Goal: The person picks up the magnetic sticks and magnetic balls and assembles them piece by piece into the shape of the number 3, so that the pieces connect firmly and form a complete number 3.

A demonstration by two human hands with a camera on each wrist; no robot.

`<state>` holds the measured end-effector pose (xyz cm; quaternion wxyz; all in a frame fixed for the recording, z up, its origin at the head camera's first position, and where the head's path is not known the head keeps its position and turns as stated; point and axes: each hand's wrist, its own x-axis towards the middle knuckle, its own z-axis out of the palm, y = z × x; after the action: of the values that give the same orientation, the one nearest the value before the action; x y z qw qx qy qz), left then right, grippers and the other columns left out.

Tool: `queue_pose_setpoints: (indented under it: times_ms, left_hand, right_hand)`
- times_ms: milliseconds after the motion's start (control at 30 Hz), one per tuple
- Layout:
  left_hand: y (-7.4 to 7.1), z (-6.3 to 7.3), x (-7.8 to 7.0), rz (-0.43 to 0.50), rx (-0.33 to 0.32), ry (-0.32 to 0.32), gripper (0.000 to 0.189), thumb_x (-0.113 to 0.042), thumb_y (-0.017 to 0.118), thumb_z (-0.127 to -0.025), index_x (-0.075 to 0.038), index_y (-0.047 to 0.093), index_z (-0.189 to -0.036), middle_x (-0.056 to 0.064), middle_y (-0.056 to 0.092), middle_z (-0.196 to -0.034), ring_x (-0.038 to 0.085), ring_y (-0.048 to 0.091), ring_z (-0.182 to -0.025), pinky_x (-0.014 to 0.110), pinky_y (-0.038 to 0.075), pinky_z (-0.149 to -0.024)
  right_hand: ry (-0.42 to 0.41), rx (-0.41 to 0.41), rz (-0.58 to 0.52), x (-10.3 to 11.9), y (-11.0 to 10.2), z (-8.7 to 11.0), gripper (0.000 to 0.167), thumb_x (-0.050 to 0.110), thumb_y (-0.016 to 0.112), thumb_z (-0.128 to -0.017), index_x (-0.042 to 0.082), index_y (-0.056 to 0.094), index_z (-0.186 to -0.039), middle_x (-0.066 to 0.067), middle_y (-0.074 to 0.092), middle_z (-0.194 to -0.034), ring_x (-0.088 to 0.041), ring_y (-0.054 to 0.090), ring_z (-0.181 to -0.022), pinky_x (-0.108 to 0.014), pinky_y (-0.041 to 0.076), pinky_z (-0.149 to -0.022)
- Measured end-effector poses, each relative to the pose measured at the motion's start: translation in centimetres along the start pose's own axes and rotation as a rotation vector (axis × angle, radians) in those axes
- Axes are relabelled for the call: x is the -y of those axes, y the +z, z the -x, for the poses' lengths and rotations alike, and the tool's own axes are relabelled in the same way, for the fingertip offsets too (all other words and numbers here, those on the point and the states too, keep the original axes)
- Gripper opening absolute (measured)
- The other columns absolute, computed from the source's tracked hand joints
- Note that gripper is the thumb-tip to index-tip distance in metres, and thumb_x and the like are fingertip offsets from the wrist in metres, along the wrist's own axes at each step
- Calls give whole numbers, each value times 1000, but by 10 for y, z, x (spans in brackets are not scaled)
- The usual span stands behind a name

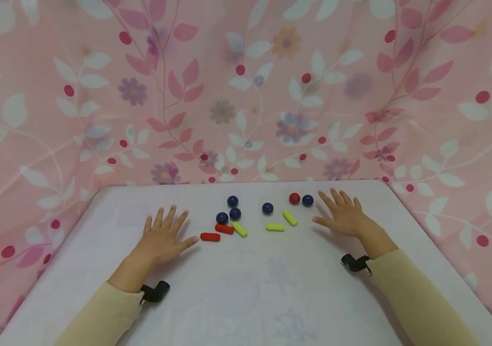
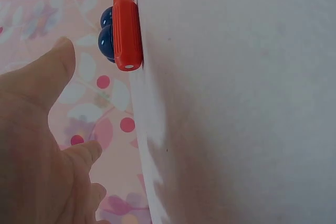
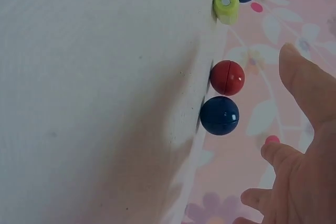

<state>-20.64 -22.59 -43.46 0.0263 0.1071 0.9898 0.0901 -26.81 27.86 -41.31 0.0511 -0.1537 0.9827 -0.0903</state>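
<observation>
My left hand (image 1: 162, 240) hovers over the table's left side, fingers spread, holding nothing. Nearest its thumb lies a red rod (image 1: 210, 237); in the left wrist view a ridged red rod (image 2: 127, 35) shows a small pale disc at its end. A second red rod (image 1: 224, 229) touches a yellow-green rod (image 1: 239, 229), with three dark blue balls (image 1: 235, 214) just behind. On the right, my right hand (image 1: 344, 216) also hovers with spread fingers and holds nothing. Close to its fingertips sit a dark blue ball (image 1: 308, 200) and a red ball (image 1: 294, 198).
Between the hands lie two more yellow-green rods (image 1: 275, 227) and another dark blue ball (image 1: 267, 208). A white cloth covers the table (image 1: 237, 293). Pink floral fabric (image 1: 246, 96) hangs behind and at both sides. Each wrist carries a small black camera (image 1: 156, 291).
</observation>
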Motion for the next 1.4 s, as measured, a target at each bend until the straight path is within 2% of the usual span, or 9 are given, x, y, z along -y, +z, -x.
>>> queue_pose_setpoints:
  times_ms: [167, 300, 400, 533, 733, 1033, 1233, 1400]
  left_hand:
    - [6, -8, 0, 3, 24, -8, 101, -85, 36, -86, -17, 22, -160, 22, 6, -165, 52, 0, -148, 70, -3, -112]
    - [6, -12, -3, 28, 36, -2, 101, -84, 37, -87, -16, 23, -160, 22, 7, -165, 52, 2, -148, 69, -1, -113]
    - [3, -13, -7, 72, 53, 10, 100, -81, 41, -88, -13, 25, -159, 24, 9, -164, 53, 4, -147, 70, 0, -112]
    - [-2, -14, -12, 123, 86, 19, 95, -76, 47, -89, -12, 29, -158, 25, 12, -163, 53, 5, -147, 70, 2, -113]
    - [0, -19, -13, 180, 135, 59, 86, -67, 55, -91, -8, 40, -152, 28, 21, -160, 53, 14, -146, 68, 10, -114]
    - [2, -25, -13, 260, 105, 132, 75, -57, 62, -92, -6, 49, -145, 26, 36, -154, 46, 29, -143, 64, 23, -113]
    - [-1, -27, -18, 356, 100, 126, 67, -49, 70, -90, -8, 54, -141, 21, 43, -150, 43, 34, -141, 61, 27, -113]
    - [1, -29, -20, 409, 93, 107, 61, -45, 74, -89, -8, 59, -135, 16, 54, -140, 37, 46, -132, 57, 35, -110]
  right_hand:
    - [-3, 18, -2, 3, 4, -7, 95, 73, 45, -93, 12, 17, -160, -29, 9, -162, -54, 6, -146, -74, 1, -110]
    - [-7, 31, -3, 1, 7, -15, 94, 73, 43, -94, 12, 17, -160, -30, 9, -162, -54, 7, -145, -74, 3, -110]
    - [-13, 39, -19, 0, 9, -20, 93, 72, 42, -94, 11, 18, -160, -30, 10, -162, -55, 9, -145, -74, 5, -110]
    - [-33, 33, -43, 0, 9, -25, 88, 70, 43, -96, 11, 23, -159, -31, 15, -160, -55, 15, -143, -74, 14, -109]
    - [-53, 21, -85, 3, 7, -30, 81, 62, 46, -99, 9, 27, -158, -30, 25, -157, -55, 24, -140, -73, 22, -107]
    - [-49, -47, -148, 3, 9, -41, 69, 46, 55, -101, 3, 37, -152, -31, 38, -148, -53, 33, -134, -67, 26, -109]
    - [-33, -49, -170, 3, 11, -50, 64, 40, 59, -100, 2, 42, -149, -30, 47, -141, -48, 42, -129, -63, 32, -109]
    - [-40, -35, -226, 4, 12, -54, 60, 34, 61, -100, 1, 44, -147, -30, 53, -133, -44, 52, -121, -60, 40, -103]
